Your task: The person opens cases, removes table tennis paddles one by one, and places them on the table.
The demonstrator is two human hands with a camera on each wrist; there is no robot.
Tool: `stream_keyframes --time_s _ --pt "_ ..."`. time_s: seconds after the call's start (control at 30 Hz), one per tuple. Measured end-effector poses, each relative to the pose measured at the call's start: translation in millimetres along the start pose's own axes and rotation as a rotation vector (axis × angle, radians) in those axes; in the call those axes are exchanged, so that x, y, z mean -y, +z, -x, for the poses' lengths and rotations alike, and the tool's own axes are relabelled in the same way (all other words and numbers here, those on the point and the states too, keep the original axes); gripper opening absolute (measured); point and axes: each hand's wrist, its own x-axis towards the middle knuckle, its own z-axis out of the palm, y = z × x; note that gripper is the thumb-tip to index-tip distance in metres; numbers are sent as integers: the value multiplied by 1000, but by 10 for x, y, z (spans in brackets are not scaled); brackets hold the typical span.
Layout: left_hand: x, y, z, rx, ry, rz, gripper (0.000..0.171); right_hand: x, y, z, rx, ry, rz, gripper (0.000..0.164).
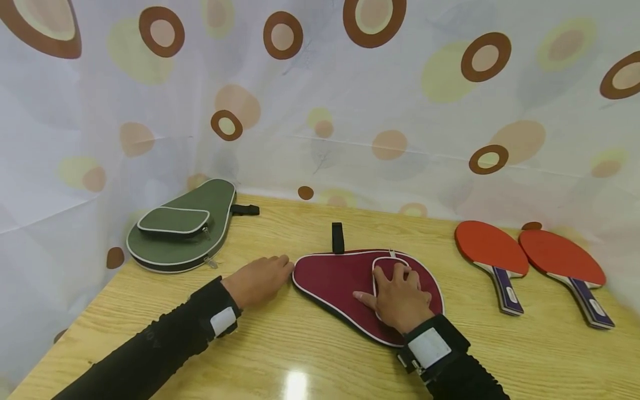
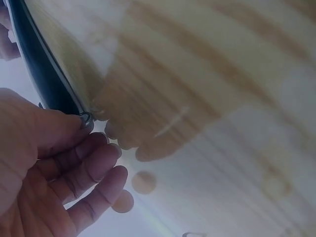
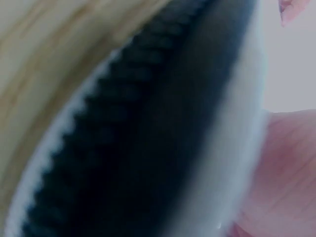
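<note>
A maroon table tennis bat case [image 1: 335, 278] with white piping lies on the table, its narrow end to the left. At that end my left hand [image 1: 262, 279] pinches a small metal zipper pull [image 2: 86, 117] between thumb and index finger; the other fingers are loosely bent. My right hand [image 1: 402, 300] rests with spread fingers on the small pocket at the case's wide end. Close up in the right wrist view run the dark zipper teeth [image 3: 103, 118] of the case's side, blurred, beside part of the right hand.
A green bat case [image 1: 180, 244] with a front pocket and black strap lies at the back left. Two red table tennis bats, one nearer [image 1: 492, 250] and one farther right [image 1: 562, 258], lie on the wooden table [image 1: 240, 355]. A patterned cloth [image 1: 320, 83] hangs behind.
</note>
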Motion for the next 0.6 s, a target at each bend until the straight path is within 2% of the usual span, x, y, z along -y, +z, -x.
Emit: stream_keyframes --time_s 0.33,0.6 --pt "-22 15 -22 -27 -41 -1 16 -17 -2 0 -9 -20 3 67" --pt "-54 7 -29 -25 -74 35 15 -27 -1 -34 39 -20 2 67"
